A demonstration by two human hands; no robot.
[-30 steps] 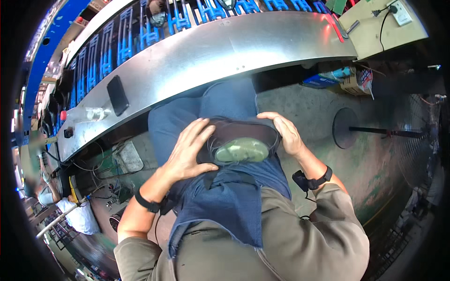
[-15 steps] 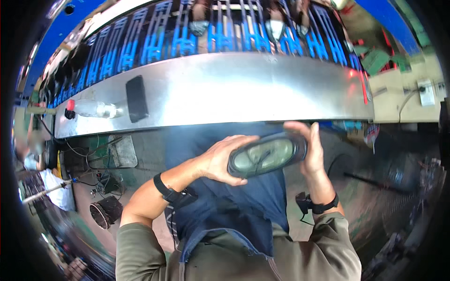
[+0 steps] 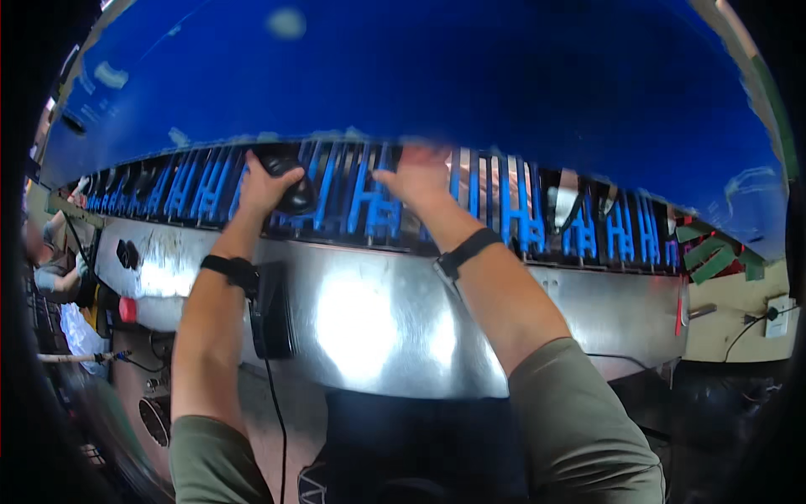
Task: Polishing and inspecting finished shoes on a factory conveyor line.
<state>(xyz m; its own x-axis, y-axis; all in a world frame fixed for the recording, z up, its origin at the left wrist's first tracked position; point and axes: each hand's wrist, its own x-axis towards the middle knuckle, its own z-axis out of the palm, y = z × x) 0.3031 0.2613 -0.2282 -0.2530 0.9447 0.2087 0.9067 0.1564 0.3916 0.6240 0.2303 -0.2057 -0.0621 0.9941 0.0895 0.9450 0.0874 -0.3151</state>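
Both my arms reach forward over a metal ledge [image 3: 361, 319] to a row of blue bars [image 3: 369, 210] under a large blue panel. At the bars, my left hand [image 3: 260, 186] is closed on a glossy black shoe [image 3: 295, 198], its thumb lying across the near side. Only part of the shoe shows. Farther right, my right hand [image 3: 424, 181] is at the bars with its thumb out to the left. Its fingers are blurred near the panel's edge, so I cannot tell whether they hold anything.
The blue panel [image 3: 504, 92] overhangs the bars. A black phone-like slab [image 3: 277, 315] lies on the ledge by my left forearm, near a clear bottle with a red cap [image 3: 128, 309]. Another dark shoe [image 3: 564, 206] sits among the bars. Another person [image 3: 59, 273] is at the far left.
Both hands have gone from my lap up and forward to the blue bars. The shoe held between them is now with the left hand alone; the right has come off it. The view has tilted up.
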